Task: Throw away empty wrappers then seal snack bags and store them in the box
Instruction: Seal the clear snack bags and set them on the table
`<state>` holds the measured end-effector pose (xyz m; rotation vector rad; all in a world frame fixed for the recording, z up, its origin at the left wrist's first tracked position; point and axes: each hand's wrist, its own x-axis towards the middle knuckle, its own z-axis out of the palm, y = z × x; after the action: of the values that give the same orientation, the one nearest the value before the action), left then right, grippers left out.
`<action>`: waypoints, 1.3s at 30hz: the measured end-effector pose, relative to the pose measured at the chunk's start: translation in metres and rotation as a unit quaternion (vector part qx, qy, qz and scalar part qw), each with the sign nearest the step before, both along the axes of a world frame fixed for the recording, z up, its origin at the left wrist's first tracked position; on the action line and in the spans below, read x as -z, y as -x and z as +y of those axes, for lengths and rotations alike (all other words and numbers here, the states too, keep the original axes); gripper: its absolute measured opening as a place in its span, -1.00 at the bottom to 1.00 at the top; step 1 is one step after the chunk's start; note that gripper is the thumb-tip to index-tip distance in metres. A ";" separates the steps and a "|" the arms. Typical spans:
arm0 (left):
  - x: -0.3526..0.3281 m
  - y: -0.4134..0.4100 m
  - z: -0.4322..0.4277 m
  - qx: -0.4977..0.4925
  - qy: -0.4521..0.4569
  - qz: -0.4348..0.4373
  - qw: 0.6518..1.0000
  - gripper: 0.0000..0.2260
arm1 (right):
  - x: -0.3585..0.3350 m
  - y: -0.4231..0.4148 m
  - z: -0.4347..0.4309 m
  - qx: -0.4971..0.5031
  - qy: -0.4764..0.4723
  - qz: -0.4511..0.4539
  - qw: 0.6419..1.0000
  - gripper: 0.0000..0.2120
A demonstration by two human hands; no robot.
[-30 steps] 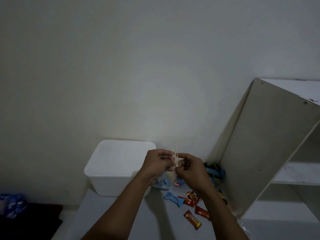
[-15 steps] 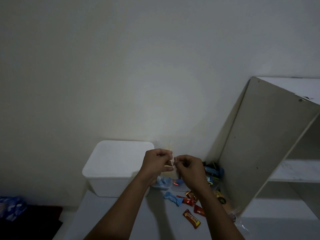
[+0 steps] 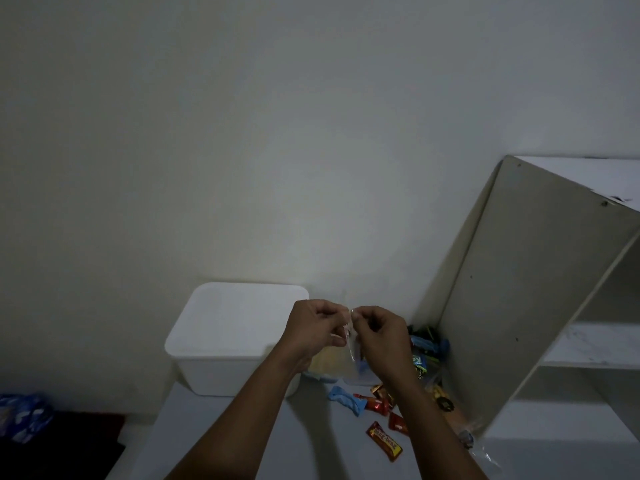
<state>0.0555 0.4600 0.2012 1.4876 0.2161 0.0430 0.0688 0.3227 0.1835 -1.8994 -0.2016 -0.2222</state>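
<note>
Both hands are raised above the table, fingers curled. My left hand (image 3: 317,329) and my right hand (image 3: 377,336) pinch the top of a clear plastic snack bag (image 3: 350,336) between them; its lower part hangs behind the hands and is mostly hidden. A white lidded box (image 3: 228,337) stands on the table just left of my left hand. Small wrapped snacks lie below the hands: a blue one (image 3: 346,400), red ones (image 3: 377,403) and a red-yellow bar (image 3: 384,445).
A white shelf unit (image 3: 540,299) stands at the right, with more blue and green packets (image 3: 427,348) piled at its foot. The grey table (image 3: 214,445) runs forward. A blue patterned bag (image 3: 20,414) lies low at the far left. A plain wall is behind.
The hands have stayed together on the clear bag and dropped slightly; the strip of bag that stood up above the fingers is now pulled down between them.
</note>
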 end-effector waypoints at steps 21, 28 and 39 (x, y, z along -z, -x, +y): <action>0.109 0.025 0.048 0.066 -0.044 0.069 0.994 -0.80 | 0.048 -0.001 -0.039 -0.079 -0.326 0.380 0.862 -0.34; 0.198 0.069 0.044 -0.107 -0.042 0.190 0.975 -0.73 | 0.148 0.070 -0.015 -0.121 -0.109 0.464 0.871 -0.36; 0.245 0.129 0.044 -0.084 -0.235 0.245 0.937 -0.42 | 0.201 0.119 0.005 -0.199 0.067 0.480 0.852 -0.25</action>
<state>-0.0739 0.5041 -0.0442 1.9380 0.7818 -0.1521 -0.0505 0.3280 -0.0175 -1.8361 0.0822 1.0361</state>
